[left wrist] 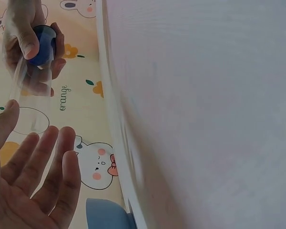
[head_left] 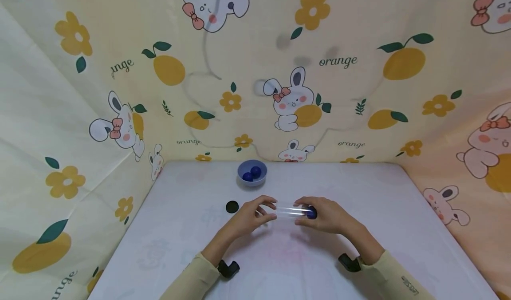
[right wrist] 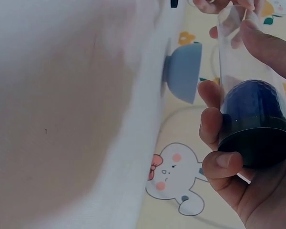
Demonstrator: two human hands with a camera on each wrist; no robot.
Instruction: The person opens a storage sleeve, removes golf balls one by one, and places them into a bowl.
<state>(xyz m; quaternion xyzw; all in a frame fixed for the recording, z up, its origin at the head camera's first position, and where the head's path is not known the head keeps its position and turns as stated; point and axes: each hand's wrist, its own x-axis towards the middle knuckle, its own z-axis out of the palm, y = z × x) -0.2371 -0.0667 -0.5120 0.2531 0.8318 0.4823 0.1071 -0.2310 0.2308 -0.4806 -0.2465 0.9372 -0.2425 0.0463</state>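
Note:
My right hand (head_left: pixel 325 213) grips a clear plastic tube (head_left: pixel 289 211), which lies nearly level above the white table. A dark cap (right wrist: pixel 257 145) closes the tube's right end, and a dimpled blue ball (right wrist: pixel 252 100) rests inside against it. Thumb and fingers of the right hand wrap that capped end. At the tube's other end, an open round rim faces my left hand (head_left: pixel 253 215). The left fingers are spread and relaxed, with their tips right at this rim in the left wrist view.
Beyond the hands, near the table's back edge, stands a light blue bowl (head_left: pixel 252 183) with two blue balls (head_left: pixel 252 173) in it. A black disc-shaped cap (head_left: pixel 232 207) lies on the white table (head_left: pixel 191 238) just left of the left hand. Patterned cloth (head_left: pixel 255 91) hangs around the table.

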